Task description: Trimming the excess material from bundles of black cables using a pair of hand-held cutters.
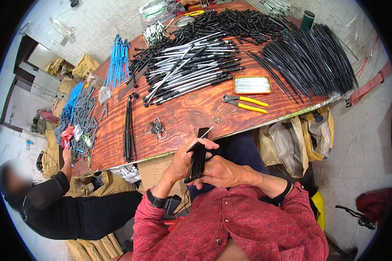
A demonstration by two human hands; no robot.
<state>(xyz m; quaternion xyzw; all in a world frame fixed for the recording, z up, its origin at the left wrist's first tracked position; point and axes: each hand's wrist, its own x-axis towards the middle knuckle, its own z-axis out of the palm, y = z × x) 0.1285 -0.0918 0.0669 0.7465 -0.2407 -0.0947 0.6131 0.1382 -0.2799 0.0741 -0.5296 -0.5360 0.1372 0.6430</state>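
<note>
In front of my chest, off the table's near edge, I hold an upright bundle of thin black strips (197, 160). My left hand (181, 162) is closed round its left side, thumb and fingers near the top. My right hand (222, 171) grips the lower right side with bent fingers. A thin white stick (206, 132) pokes out slantwise at the bundle's top, by my left fingers. Nearest on the table lie a small set of keys or clips (157, 128) and yellow-handled pliers (245, 104).
The wooden table (191, 117) carries black-and-silver rods (191, 69), long black strips (311, 61), black fittings (235, 24), a yellow-rimmed tray of pale sticks (252, 85), blue strips (117, 61) and grey pieces (80, 115). A co-worker (74, 209) is at the left; sacks (287, 141) stand below the right edge.
</note>
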